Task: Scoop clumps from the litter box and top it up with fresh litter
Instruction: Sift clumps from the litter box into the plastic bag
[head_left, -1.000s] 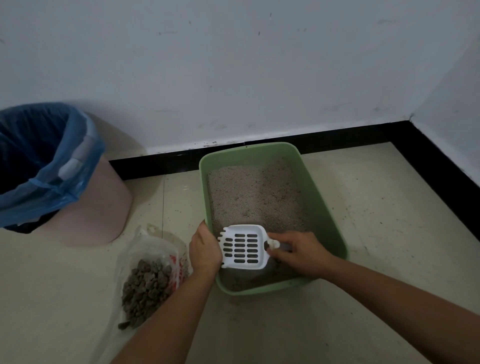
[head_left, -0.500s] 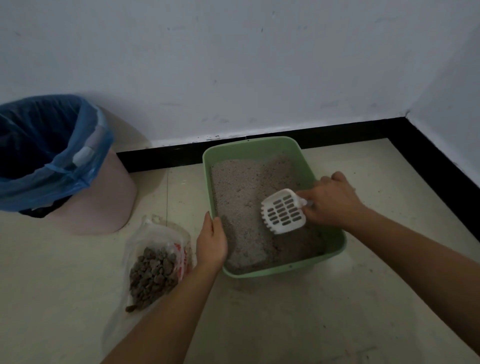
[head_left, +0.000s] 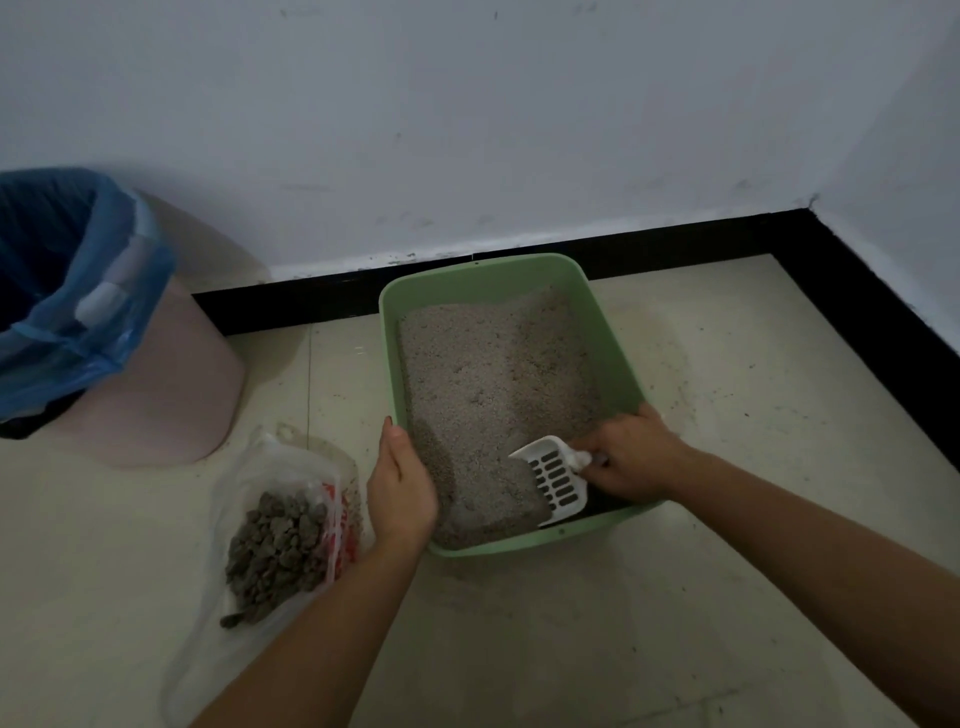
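A green litter box (head_left: 613, 332) sits on the floor, filled with grey litter (head_left: 488, 374). My right hand (head_left: 631, 457) grips the handle of a white slotted scoop (head_left: 553, 475) at the box's near right corner, its blade tilted on edge in the litter, with a bare dark patch of box bottom beside it. My left hand (head_left: 400, 486) holds the box's left rim near the front. A clear plastic bag (head_left: 283, 525) with dark grey clumps lies on the floor left of the box.
A pink waste bin (head_left: 171, 395) lined with a blue bag (head_left: 72, 291) stands at the left against the wall. Black skirting runs along the back and right walls. Scattered litter grains dot the pale floor tiles right of the box.
My right hand has pulled the scoop from the middle right of the box back to the near right corner, turning it on edge. The left hand stays on the rim.
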